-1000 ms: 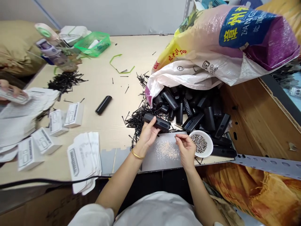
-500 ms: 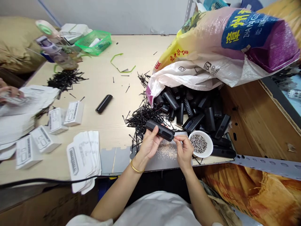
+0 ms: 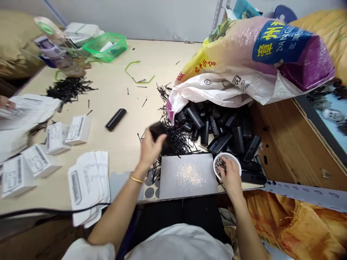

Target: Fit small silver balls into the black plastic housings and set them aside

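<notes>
My left hand (image 3: 150,148) is closed round a black plastic case (image 3: 158,130), blurred by motion, above the left edge of a pile of thin black sticks (image 3: 177,139). The fingers of my right hand (image 3: 229,173) reach into a white bowl (image 3: 225,154) of small metal pieces (image 3: 220,164); their tips are partly hidden among the pieces, so I cannot tell whether they pinch any. Between my hands lies a grey mat (image 3: 169,169) with pale crumbs scattered on it. Several more black cases (image 3: 221,142) are heaped behind the bowl.
A printed sack (image 3: 230,65) leans over the heap. One black case (image 3: 115,119) lies alone at left. White boxes (image 3: 78,129), flat white cards (image 3: 88,180) and a green basket (image 3: 105,47) are farther left. Another person's hand (image 3: 5,103) shows at the left edge.
My left hand has carried the black case left and up, away from my right hand. My right hand has let go of the case's end and moved right into the bowl.
</notes>
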A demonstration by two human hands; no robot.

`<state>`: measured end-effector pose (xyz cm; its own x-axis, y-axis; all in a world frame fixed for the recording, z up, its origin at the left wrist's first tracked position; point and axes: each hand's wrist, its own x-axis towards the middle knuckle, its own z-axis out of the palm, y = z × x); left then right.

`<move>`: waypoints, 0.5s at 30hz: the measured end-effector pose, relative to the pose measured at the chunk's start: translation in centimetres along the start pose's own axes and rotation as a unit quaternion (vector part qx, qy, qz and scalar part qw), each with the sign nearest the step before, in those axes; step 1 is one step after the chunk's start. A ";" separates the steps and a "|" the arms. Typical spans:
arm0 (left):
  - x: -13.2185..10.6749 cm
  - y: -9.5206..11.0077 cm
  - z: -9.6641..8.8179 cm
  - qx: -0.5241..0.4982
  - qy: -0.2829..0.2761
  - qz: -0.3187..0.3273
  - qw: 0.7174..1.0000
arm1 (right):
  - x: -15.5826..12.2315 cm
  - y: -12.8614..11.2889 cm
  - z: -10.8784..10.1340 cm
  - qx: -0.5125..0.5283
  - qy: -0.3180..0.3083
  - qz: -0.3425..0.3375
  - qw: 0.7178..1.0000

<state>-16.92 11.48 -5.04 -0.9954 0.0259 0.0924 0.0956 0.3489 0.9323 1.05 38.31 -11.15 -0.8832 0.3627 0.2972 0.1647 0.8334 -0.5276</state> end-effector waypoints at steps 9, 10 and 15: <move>7.5 1.3 4.3 0.335 -0.058 0.332 0.880 | 0.1 0.1 0.6 0.019 -0.019 0.010 1.000; 7.8 2.0 6.7 0.350 -0.118 0.372 0.851 | 0.1 0.0 0.4 0.045 -0.018 0.021 0.999; 9.4 4.2 12.0 0.346 -0.186 0.404 0.826 | 0.0 -1.2 -1.5 0.250 -0.012 0.131 0.959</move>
<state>-25.95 24.43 -4.51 -0.5548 0.7531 0.3537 0.8306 0.5256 0.1838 1.54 37.90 -9.35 -0.8509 0.5178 0.0882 0.1557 0.4090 -0.8991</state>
